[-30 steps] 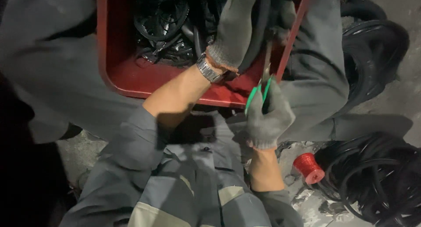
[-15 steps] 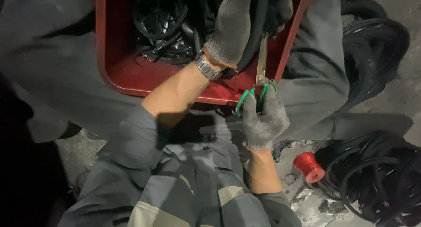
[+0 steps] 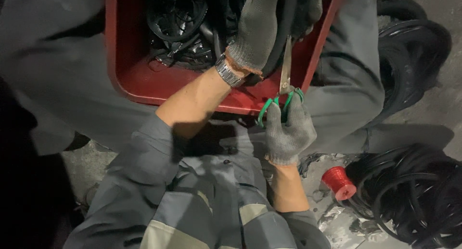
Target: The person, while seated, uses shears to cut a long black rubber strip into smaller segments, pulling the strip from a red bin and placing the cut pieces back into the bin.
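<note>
My left hand (image 3: 255, 27), in a grey knit glove with a metal wristwatch (image 3: 227, 71) below it, is closed around a thick black cable (image 3: 285, 18) over a red plastic crate (image 3: 127, 66). My right hand (image 3: 288, 131), also gloved, holds green-handled scissors (image 3: 284, 97). Their blades point up along the cable, right beside my left hand. The blade tips are partly hidden behind the cable and the glove.
The crate holds a tangle of black cables (image 3: 178, 23). Coils of black cable lie on the floor at the right (image 3: 414, 196) and upper right (image 3: 416, 42). A red spool (image 3: 338, 181) lies by my right forearm. Grey-clad legs flank the crate.
The green scissor handles have spread apart in my right hand, which shifted slightly left. My left hand keeps its grip on the cable.
</note>
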